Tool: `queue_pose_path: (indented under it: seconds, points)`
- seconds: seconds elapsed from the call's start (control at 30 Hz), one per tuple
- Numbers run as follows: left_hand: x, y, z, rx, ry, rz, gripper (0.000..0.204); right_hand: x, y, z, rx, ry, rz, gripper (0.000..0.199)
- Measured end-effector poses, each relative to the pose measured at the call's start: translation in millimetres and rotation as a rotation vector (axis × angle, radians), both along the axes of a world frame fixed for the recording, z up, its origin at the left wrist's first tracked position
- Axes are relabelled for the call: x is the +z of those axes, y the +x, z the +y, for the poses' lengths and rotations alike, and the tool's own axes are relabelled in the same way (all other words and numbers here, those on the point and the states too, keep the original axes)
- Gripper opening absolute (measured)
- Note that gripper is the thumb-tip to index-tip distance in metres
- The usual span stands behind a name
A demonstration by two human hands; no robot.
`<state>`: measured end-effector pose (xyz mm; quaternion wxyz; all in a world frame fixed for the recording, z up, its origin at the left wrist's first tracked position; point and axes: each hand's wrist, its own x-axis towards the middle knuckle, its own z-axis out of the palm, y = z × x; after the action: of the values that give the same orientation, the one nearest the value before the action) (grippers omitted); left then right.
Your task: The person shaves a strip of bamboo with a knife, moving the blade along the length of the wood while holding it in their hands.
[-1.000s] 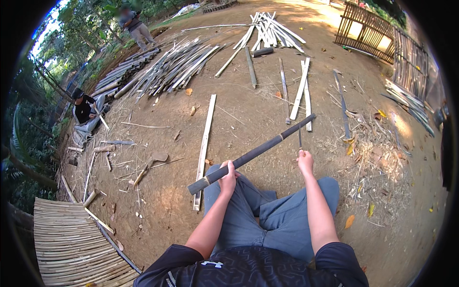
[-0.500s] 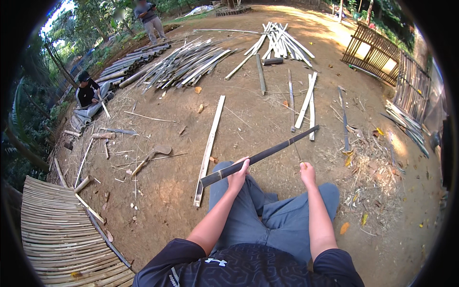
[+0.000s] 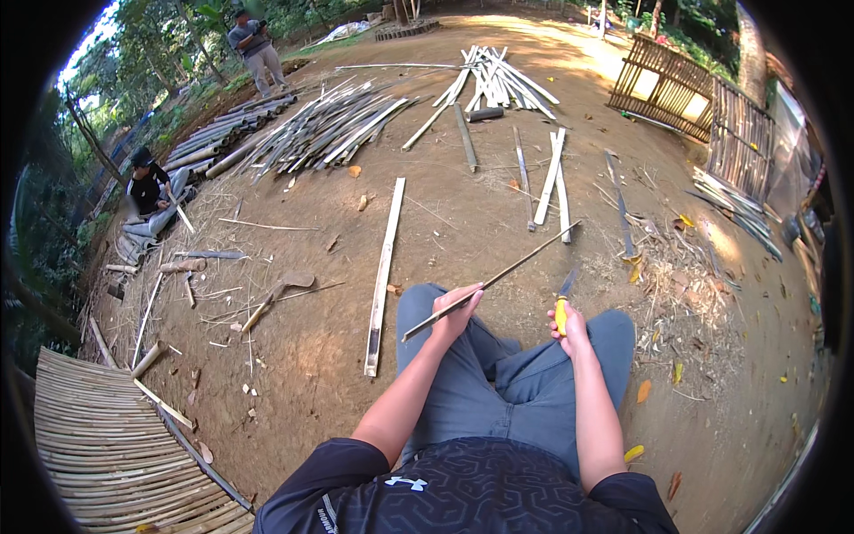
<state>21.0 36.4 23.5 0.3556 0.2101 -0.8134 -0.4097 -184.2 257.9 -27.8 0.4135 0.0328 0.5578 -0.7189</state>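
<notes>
Gripping a bamboo strip [image 3: 498, 278], left hand [image 3: 455, 309] (blade [image 3: 567, 283] indistinct).

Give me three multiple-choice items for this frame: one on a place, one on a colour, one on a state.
1. Where does the long pale bamboo slat lie?
A. on the dirt, left of the person's knees
B. across the lap
C. on the woven mat

2. What colour is the knife handle?
A. red
B. yellow
C. black

3. How is the thin bamboo strip held?
A. lying loose on the ground
B. by both hands
C. by the left hand alone, slanting up to the right

Answers: 1 A, it rests on bare soil; 2 B, yellow shows above the right hand; 3 C, only left fingers wrap it.
</notes>
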Motion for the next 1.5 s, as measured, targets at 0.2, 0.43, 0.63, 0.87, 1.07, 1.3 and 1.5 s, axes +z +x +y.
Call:
queue_pose_path:
  seconds: [0.2, 0.43, 0.63, 0.87, 1.07, 1.3, 1.5]
  points:
    - [3.1, 4.4, 10.5, -0.076, -0.125, -0.014, 0.023, -2.0, 5.9, -0.2, -0.011, -0.006, 0.011, 0.022]
    - [10.5, 8.1, 22.0, -0.09, -0.156, -0.085, 0.024, 4.6, 13.8, 0.3, 0.074, 0.046, 0.125, 0.016]
    - [31.3, 9.7, 41.2, -0.103, -0.198, -0.087, 0.019, 15.0, 15.8, 8.9, 0.096, 0.013, 0.209, 0.012]
    - [57.5, 7.1, 64.7, -0.101, -0.082, -0.065, 0.022, 16.1, 13.0, 19.5, 0.046, -0.037, 0.114, 0.013]
    - [60.1, 3.2, 60.5, -0.082, -0.114, 0.0, 0.021, 16.8, 17.1, 13.0, 0.062, -0.009, 0.153, 0.011]
    - [68.7, -3.9, 73.2, -0.083, -0.232, -0.014, 0.018, 10.5, 12.7, 20.2, 0.079, -0.029, 0.173, 0.009]
    - [73.8, -3.3, 75.6, -0.108, -0.201, -0.015, 0.016, 11.3, 13.0, 19.0, 0.044, -0.047, 0.139, 0.009]
